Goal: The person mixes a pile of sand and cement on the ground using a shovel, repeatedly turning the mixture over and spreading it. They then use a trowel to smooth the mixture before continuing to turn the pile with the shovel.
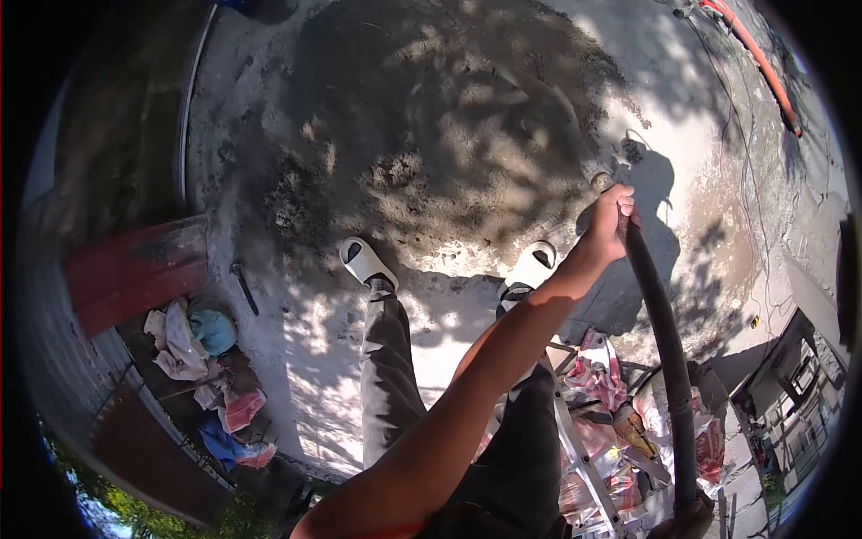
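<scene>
My left hand (613, 220) reaches across to the right, its fingers wrapped round the upper part of a long dark pole (663, 328). At the bottom edge my right hand (690, 521), in shadow and partly cut off, grips the near end of the same pole. Just past my left hand the pole ends in a pale, rounded piece (601, 182) at the edge of a wide patch of wet grey mortar (449, 117). Whatever lies beyond it blends into the mortar. My feet, in white slides (366, 260), stand at the near edge of the patch.
Crumpled bags (597, 373) and a metal ladder (579, 449) lie at lower right. At left are a red panel (135, 269), a hammer-like tool (243, 287) and a heap of cloths and bags (211, 332). An orange hose (759, 58) runs along the upper right.
</scene>
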### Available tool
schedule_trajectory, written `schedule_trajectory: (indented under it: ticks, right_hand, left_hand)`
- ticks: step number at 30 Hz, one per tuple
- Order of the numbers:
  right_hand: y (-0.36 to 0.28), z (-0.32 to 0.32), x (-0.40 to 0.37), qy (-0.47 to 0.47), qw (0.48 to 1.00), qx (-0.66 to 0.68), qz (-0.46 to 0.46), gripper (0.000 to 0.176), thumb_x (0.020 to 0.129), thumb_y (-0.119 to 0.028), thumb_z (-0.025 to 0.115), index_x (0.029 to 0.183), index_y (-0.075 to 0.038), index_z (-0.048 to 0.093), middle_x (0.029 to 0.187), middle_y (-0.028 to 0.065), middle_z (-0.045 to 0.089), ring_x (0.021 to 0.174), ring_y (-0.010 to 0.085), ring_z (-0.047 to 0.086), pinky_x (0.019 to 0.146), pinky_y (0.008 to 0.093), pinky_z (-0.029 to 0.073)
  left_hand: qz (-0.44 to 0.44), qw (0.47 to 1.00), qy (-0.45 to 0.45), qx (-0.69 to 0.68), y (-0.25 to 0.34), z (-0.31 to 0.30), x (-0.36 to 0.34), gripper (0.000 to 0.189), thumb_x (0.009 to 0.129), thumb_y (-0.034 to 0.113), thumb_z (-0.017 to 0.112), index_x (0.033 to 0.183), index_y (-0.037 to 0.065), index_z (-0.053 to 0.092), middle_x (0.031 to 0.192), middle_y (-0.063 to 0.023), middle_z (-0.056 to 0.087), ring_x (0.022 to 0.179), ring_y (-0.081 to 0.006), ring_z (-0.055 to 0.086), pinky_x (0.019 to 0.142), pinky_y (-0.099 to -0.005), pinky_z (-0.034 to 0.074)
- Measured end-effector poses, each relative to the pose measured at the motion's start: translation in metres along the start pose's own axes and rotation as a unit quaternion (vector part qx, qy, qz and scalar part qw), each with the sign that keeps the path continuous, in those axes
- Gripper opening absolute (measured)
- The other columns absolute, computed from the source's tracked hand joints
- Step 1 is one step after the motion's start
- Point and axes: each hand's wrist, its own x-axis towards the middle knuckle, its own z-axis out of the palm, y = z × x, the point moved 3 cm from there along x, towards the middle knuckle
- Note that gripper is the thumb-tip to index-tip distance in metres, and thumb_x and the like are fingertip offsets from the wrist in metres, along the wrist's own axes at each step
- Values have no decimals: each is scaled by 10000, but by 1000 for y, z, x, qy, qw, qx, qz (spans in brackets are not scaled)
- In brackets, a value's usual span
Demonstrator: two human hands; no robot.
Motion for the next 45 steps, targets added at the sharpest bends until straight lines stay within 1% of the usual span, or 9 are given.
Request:
schedule_trajectory:
  ticks: [2, 6, 10, 16, 20, 22, 32, 36, 45]
  right_hand:
    - [-45, 11, -4, -95, 952, 112, 269, 242, 825, -213, 427, 759, 19, 404, 781, 145, 471, 690, 213, 487, 580, 303, 407]
    - [-94, 64, -32, -101, 980, 173, 8, 196, 811, -138, 447, 697, 21, 425, 655, 77, 431, 533, 140, 406, 516, 252, 360]
    - [-74, 20, -59, -80, 931, 185, 304, 202, 813, -185, 472, 725, -4, 448, 708, 40, 414, 610, 99, 391, 533, 228, 337]
    - [-170, 29, -109, -78, 976, 174, 100, 212, 817, -191, 459, 668, -68, 371, 574, 12, 343, 450, 77, 330, 416, 215, 257]
    - [-219, 68, -166, -177, 821, 292, 458, 188, 837, -199, 435, 706, -89, 357, 559, -15, 328, 428, 54, 303, 395, 179, 232]
    - [-268, 65, -164, -170, 954, 218, 119, 200, 809, -155, 453, 660, -53, 367, 611, 41, 384, 608, 144, 391, 603, 281, 319]
    - [-361, -14, -97, -198, 963, 181, 7, 199, 753, -173, 502, 823, 0, 435, 799, 187, 481, 688, 291, 493, 568, 366, 412]
    - [-376, -47, 26, 54, 980, 82, -176, 269, 802, -196, 469, 866, 59, 527, 651, 139, 538, 539, 259, 537, 480, 326, 455]
    - [-569, 33, 173, -83, 870, 53, -483, 46, 755, 55, 458, 713, 38, 463, 743, 140, 529, 686, 182, 520, 566, 274, 409]
  left_hand:
    - [-30, 999, 10, -4, 25, -22, -3, 230, 728, 108, 505, 541, 141, 375, 472, 66, 390, 424, -48, 403, 425, -182, 375]
    - [-7, 997, 53, -49, 84, -66, -24, 176, 756, 148, 510, 614, 138, 407, 492, 60, 388, 429, -50, 399, 422, -193, 381]
    - [44, 997, 56, 35, 77, -77, -50, 176, 729, 141, 506, 603, 140, 384, 488, 42, 366, 406, -85, 375, 403, -215, 353]
    - [60, 978, 173, 103, 126, -87, -130, 183, 709, 130, 507, 577, 112, 382, 486, 1, 367, 418, -121, 376, 410, -242, 361]
    - [111, 944, 195, 241, 206, -134, -172, 167, 712, 142, 489, 569, 101, 414, 475, -12, 378, 409, -138, 396, 381, -272, 344]
    - [72, 958, 224, 162, 228, -117, -195, 194, 715, 147, 491, 555, 111, 387, 465, -1, 355, 389, -123, 356, 373, -253, 334]
    - [6, 999, 37, 11, 253, 10, -231, 174, 727, 123, 498, 613, 145, 368, 504, 69, 346, 441, -38, 385, 414, -184, 340]
    - [179, 983, 32, -27, 265, 122, -191, 136, 731, 118, 516, 667, 82, 402, 562, -13, 413, 474, -102, 420, 425, -223, 383]
    - [453, 882, -108, -71, 410, 144, -136, 77, 685, 92, 453, 642, 38, 417, 521, -52, 403, 462, -171, 440, 440, -296, 388]
